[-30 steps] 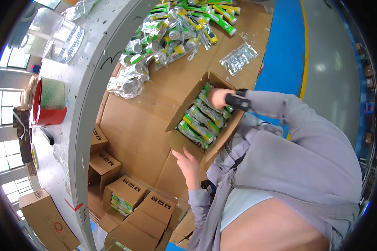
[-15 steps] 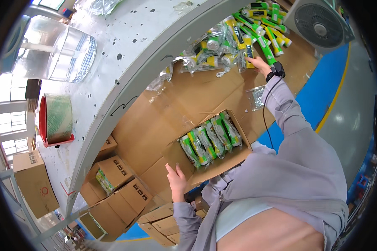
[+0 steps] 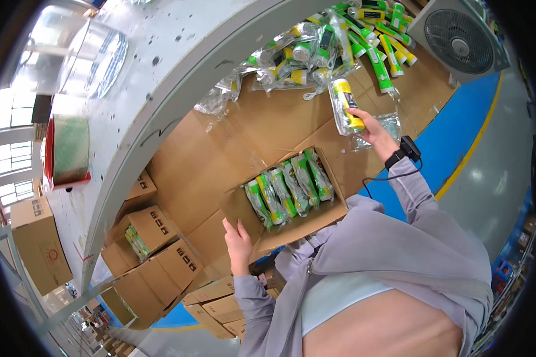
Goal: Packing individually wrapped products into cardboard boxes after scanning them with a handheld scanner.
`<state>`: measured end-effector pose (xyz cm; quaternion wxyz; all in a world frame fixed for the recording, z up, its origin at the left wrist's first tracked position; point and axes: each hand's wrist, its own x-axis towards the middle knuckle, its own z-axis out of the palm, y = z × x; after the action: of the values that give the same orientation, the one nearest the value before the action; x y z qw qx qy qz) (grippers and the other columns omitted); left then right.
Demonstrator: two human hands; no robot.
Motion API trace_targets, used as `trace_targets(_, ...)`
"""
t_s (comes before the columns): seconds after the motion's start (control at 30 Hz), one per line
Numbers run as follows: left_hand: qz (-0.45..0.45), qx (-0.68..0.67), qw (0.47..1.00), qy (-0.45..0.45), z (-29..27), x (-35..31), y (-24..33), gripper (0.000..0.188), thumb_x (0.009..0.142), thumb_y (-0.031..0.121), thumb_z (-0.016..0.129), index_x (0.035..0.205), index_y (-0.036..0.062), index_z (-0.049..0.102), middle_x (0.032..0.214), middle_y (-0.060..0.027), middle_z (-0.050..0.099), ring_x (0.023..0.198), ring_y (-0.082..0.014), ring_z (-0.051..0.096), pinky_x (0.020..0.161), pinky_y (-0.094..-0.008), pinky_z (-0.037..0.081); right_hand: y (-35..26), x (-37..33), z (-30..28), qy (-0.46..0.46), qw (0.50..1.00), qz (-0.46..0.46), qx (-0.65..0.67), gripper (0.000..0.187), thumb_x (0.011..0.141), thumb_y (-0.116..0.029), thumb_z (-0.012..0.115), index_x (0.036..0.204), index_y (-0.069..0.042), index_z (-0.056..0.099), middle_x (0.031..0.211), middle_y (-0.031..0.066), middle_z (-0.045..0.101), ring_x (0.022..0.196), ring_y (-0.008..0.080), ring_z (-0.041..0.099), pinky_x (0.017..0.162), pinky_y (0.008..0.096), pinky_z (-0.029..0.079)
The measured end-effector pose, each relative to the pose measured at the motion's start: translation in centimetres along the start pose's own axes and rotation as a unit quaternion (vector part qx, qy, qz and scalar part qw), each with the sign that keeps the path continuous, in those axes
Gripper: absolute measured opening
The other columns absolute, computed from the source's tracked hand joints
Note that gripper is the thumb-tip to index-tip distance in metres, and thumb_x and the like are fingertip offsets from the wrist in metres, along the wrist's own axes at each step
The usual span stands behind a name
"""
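My right hand [image 3: 368, 127] is closed around a yellow flashlight [image 3: 343, 98] in a clear plastic bag, lifted off the cardboard surface. Below and left of it stands an open carton [image 3: 304, 233], holding a row of several bagged green and yellow flashlights [image 3: 289, 189]. My left hand [image 3: 239, 243] is at the carton's left side, thumb and fingers stretched and apart; whether it presses on the cardboard I cannot tell. Beyond my right hand lies a pile of green and yellow flashlights [image 3: 378, 59], some bagged, some bare.
A box fan [image 3: 458, 44] stands at the far right. To the left runs a pale speckled table [image 3: 131, 77] with a tape roll [image 3: 70, 149] on it. Other cartons [image 3: 161, 268] stand lower left, one with flashlights inside. A small clear bag [image 3: 390, 125] lies by my right hand.
My right hand has drawn back from the pile toward me, bringing the bagged yellow flashlight with it. My left hand remains beside the carton.
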<state>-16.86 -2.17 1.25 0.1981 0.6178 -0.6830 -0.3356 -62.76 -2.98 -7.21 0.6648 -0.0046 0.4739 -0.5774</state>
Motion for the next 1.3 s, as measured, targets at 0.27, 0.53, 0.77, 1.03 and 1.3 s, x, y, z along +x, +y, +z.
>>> trace_targets(0.27, -0.017, 0.017, 1.0, -0.008, 0.1, 0.0, -0.2, 0.031, 0.091, 0.007, 0.046, 0.118, -0.0045, 0.037, 0.077, -0.0277, 0.061, 0.067, -0.0441, 0.059, 0.054, -0.0465, 0.046, -0.5, -9.2, 2.1, -0.162, 0.975, -0.035, -0.15, 0.039, 0.077, -0.01, 0.067, 0.112, 0.0, 0.054, 0.095, 0.0035, 0.061, 0.085, 0.0124, 0.06, 0.075, 0.0243, 0.048)
trace_targets(0.53, 0.023, -0.05, 0.998, 0.0, -0.3, -0.2, -1.7, 0.031, 0.091, 0.01, 0.046, 0.119, -0.0014, 0.037, 0.081, -0.0275, 0.062, 0.072, -0.0445, 0.06, 0.057, -0.0487, 0.046, 0.8, -14.2, 17.4, -0.344, 0.739, 0.01, -0.579, 0.053, 0.065, -0.006, 0.073, 0.114, -0.003, 0.052, 0.106, 0.0082, 0.061, 0.093, 0.0207, 0.058, 0.08, 0.031, 0.046)
trace_targets(0.77, 0.016, -0.082, 0.996, -0.042, -0.5, 0.2, -2.7, 0.038, 0.092, 0.012, 0.047, 0.124, -0.0046, 0.034, 0.078, -0.0271, 0.061, 0.068, -0.0407, 0.062, 0.056, -0.0442, 0.047, 8.8, -9.6, 20.8, -0.222, 0.2, -0.338, -0.893, 0.017, 0.062, -0.012, 0.066, 0.077, -0.016, 0.06, 0.076, -0.0024, 0.055, 0.081, 0.0166, 0.053, 0.078, 0.0302, 0.037)
trace_targets(1.03, 0.022, -0.065, 0.995, -0.073, -0.5, -0.1, -2.2, 0.035, 0.092, 0.016, 0.042, 0.122, 0.0006, 0.032, 0.076, -0.0302, 0.06, 0.072, -0.0487, 0.058, 0.062, -0.056, 0.045, 15.7, -5.5, 22.9, -0.37, 0.147, -0.534, -0.746, 0.011, 0.072, -0.015, 0.055, 0.082, -0.014, 0.052, 0.086, -0.0003, 0.051, 0.093, 0.0158, 0.051, 0.09, 0.0317, 0.035)
trace_targets(1.3, 0.02, -0.099, 0.986, -0.13, -1.9, 0.3, -2.1, 0.042, 0.093, 0.019, 0.041, 0.127, -0.004, 0.03, 0.084, -0.0311, 0.06, 0.079, -0.0493, 0.058, 0.071, -0.0535, 0.046, 19.9, -4.4, 23.0, -0.248, 0.294, -0.549, -0.742, 0.028, 0.073, -0.009, 0.054, 0.1, -0.006, 0.051, 0.11, 0.0118, 0.047, 0.108, 0.0297, 0.046, 0.096, 0.0428, 0.037)
